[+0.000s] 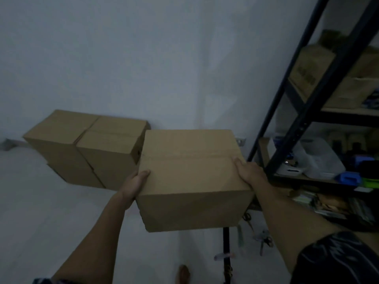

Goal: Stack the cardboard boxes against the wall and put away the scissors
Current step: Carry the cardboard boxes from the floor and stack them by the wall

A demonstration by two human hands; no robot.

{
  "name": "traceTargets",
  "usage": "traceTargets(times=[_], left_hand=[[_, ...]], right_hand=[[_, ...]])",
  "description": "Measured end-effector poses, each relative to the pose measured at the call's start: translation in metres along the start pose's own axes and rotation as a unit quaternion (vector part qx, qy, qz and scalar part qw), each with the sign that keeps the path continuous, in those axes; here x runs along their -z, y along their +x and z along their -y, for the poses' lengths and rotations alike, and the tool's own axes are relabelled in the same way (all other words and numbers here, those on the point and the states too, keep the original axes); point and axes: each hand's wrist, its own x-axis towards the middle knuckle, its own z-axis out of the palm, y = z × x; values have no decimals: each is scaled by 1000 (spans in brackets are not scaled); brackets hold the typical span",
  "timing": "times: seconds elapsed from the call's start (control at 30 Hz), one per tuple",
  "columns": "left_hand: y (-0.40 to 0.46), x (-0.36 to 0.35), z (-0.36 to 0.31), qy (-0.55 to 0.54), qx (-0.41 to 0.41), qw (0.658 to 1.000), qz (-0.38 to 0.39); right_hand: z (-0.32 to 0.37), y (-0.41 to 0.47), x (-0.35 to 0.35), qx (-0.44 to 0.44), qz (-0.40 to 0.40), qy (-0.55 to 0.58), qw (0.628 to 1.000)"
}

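Note:
I carry a closed brown cardboard box [190,177] in the air in front of me, near the wall. My left hand [134,184] presses flat on its left side, thumb along the top edge. On the right side, my right hand [249,172] lies with its fingers straight over the top corner. Two more cardboard boxes [86,148] stand side by side on the floor against the wall, to the left. Scissors [263,239] lie on the floor by the shelf's foot, blurred, below the carried box.
A black metal shelf rack [307,111] stands at the right with boxes, a clear plastic tub [320,158] and blue items on it. The pale floor [51,212] spreads left and forward. My foot [183,273] shows at the bottom edge.

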Motion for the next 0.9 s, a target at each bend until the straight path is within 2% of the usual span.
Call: traceTargets(times=[0.53,0.73,0.9], left_hand=[[202,65,-109,125,-80,989,20],[299,99,-117,160,-109,980,44],[331,83,-124,158,-99,980,76]], right_hand=[[149,139,-59,-24,-40,14,999],[191,183,-97,-34,-54,29,998],[197,202,-101,-69,-74,27,994]])
